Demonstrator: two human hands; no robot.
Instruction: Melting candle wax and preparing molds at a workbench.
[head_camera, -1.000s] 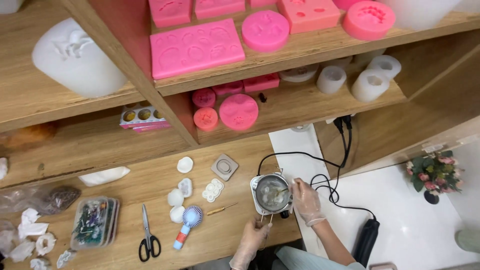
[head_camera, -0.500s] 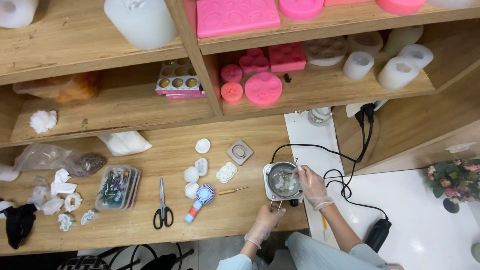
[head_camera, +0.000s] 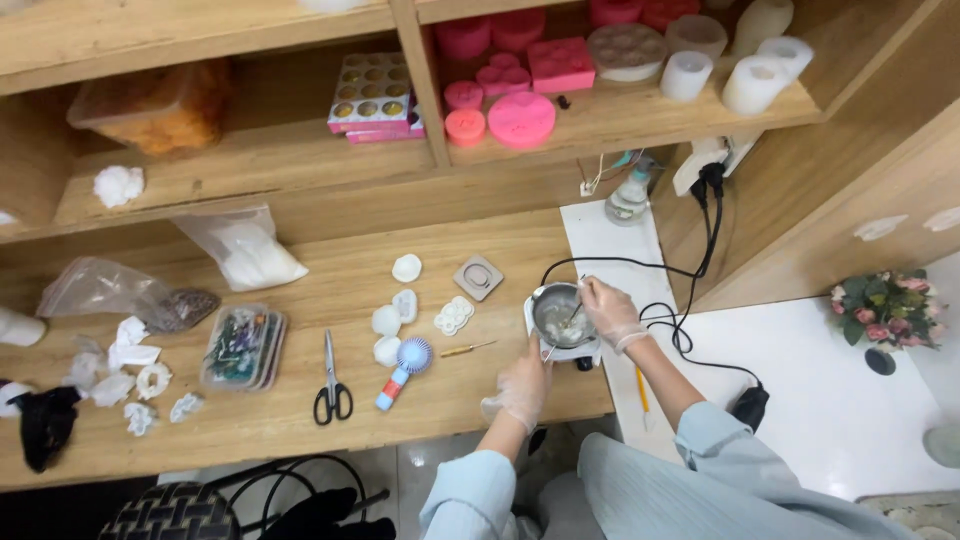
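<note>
A wooden counter (head_camera: 300, 420) runs under open shelves, where pink moulds (head_camera: 520, 118) and white cylinder moulds (head_camera: 752, 84) sit at about twelve and one o'clock. Going from nine o'clock across: crumpled clear bags (head_camera: 100, 290), white cast pieces (head_camera: 140, 380), a flat clear box of dried bits (head_camera: 240, 347), black-handled scissors (head_camera: 331, 385), a small blue and white hand fan (head_camera: 405, 365), and a few pale shell-shaped casts (head_camera: 395, 310). Just past centre, at about three o'clock from the fan, a small metal pot (head_camera: 556, 312) stands on a white heater plate (head_camera: 590, 350) with a black cord (head_camera: 690, 270) leading up to a wall plug. The left hand (head_camera: 520, 388), gloved, is clenched on the pot's handle at the pot's six o'clock, steadying it. The right hand (head_camera: 606, 312), also gloved, pinches a thin stirring stick (head_camera: 570, 318) dipped into the pot. The work in hand looks like stirring the pot's whitish contents as they soften. I judge the next move needs the handle kept firm and the stick kept off the rim so nothing slops out.
</note>
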